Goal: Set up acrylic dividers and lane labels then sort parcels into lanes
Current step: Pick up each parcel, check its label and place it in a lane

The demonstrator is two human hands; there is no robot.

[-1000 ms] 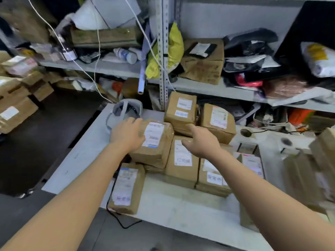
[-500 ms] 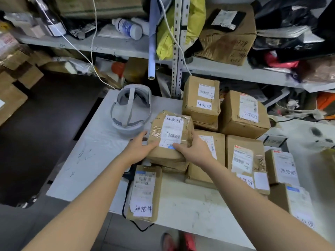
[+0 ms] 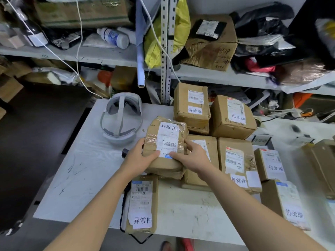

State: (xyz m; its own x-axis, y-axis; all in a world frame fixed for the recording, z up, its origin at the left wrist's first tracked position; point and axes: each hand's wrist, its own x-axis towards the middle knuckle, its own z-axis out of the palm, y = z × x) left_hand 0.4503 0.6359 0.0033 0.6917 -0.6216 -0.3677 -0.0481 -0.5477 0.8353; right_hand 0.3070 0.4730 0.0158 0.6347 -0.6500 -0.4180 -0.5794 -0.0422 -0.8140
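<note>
A white headset (image 3: 121,122) is seen near the far left corner of the table (image 3: 81,169), just beside the taped parcel (image 3: 166,147). Labelled parcels are packed closely around it: two upright parcels (image 3: 192,105) along the far edge, a flat parcel (image 3: 142,205) at the near edge beside a black cable (image 3: 122,211), and others toward the right edge. The shelf (image 3: 108,55) behind is crammed with a torn box (image 3: 210,44), a bottle (image 3: 113,38) and bags. Near the table's middle the taped parcel is gripped from both sides, above a lower parcel. The left hand (image 3: 139,160) is curled round its left side and the right hand (image 3: 192,158) round its right, with the thumbs laid on its label.
</note>
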